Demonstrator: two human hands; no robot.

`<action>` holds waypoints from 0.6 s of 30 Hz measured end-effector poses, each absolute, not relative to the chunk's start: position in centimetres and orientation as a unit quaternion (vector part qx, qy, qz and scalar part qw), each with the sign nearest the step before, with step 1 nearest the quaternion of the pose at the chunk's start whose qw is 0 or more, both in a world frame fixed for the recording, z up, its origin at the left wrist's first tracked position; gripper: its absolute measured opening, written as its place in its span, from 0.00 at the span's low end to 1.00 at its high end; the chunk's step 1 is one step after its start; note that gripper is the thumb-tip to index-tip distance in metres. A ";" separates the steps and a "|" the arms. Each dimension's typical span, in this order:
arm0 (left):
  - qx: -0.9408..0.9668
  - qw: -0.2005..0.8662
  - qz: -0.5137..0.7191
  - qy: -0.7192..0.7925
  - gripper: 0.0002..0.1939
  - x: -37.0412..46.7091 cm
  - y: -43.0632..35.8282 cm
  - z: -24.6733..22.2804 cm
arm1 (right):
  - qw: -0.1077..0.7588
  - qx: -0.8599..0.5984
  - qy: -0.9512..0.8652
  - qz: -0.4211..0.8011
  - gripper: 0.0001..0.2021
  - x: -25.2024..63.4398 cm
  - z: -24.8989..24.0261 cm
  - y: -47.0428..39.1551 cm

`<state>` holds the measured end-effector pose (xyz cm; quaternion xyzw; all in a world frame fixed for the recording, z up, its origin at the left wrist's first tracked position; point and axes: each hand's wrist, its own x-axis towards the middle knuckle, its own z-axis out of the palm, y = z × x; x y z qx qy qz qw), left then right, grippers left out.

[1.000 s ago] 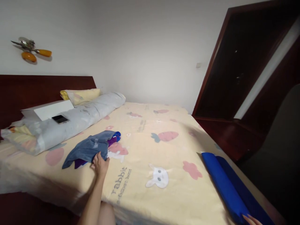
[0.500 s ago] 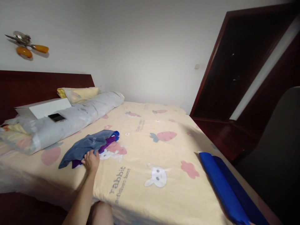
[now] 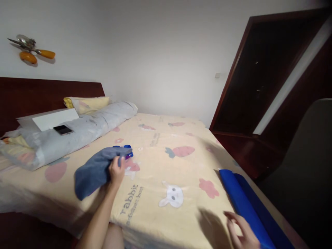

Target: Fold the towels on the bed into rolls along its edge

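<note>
My left hand (image 3: 117, 170) is closed on the right side of a grey-blue cloth (image 3: 92, 170), which hangs raised over the left part of the bed. Behind its upper right corner, blue and purple fabric (image 3: 129, 152) shows on the sheet. At the lower right, my right hand (image 3: 242, 231) hovers over the bed edge with its fingers apart and nothing between them. Right beside it lies a folded blue item (image 3: 246, 204), partly hidden by that hand.
A rolled grey quilt (image 3: 85, 133) runs along the headboard, bearing a phone (image 3: 62, 130) and a white box (image 3: 55, 119). Behind it is a yellow pillow (image 3: 95, 103). A dark chair back (image 3: 308, 162) stands at the right.
My left hand has lifted the grey-blue cloth and moved it up and right, off most of the purple fabric. My right hand has come into view at the lower right.
</note>
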<state>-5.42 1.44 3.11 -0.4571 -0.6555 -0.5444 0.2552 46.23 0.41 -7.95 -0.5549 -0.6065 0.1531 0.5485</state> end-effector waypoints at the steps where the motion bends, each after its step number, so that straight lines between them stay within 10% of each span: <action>1: -0.507 0.217 -0.533 -0.642 0.13 -3.2 1.4 2.8 | 0.549 -0.554 -0.573 0.252 0.21 42.8 -6.6 0.7; 4: -0.675 0.055 -0.419 -0.605 0.14 3.9 0.3 1.0 | 0.460 -0.434 -0.484 0.605 0.26 32.3 -3.5 1.5; 8: -0.770 -0.064 -0.315 -0.551 0.10 10.4 -2.2 -2.0 | 0.375 -0.356 -0.403 0.755 0.25 23.0 -2.9 2.5; 12: -0.789 -0.153 -0.246 -0.543 0.14 8.9 -3.4 -2.6 | 0.377 -0.348 -0.405 0.757 0.11 21.2 -4.2 3.7; 18: -0.666 0.023 -0.284 -0.690 0.21 -1.5 -1.1 -2.5 | 0.542 -0.428 -0.333 0.642 0.13 24.8 -5.5 5.8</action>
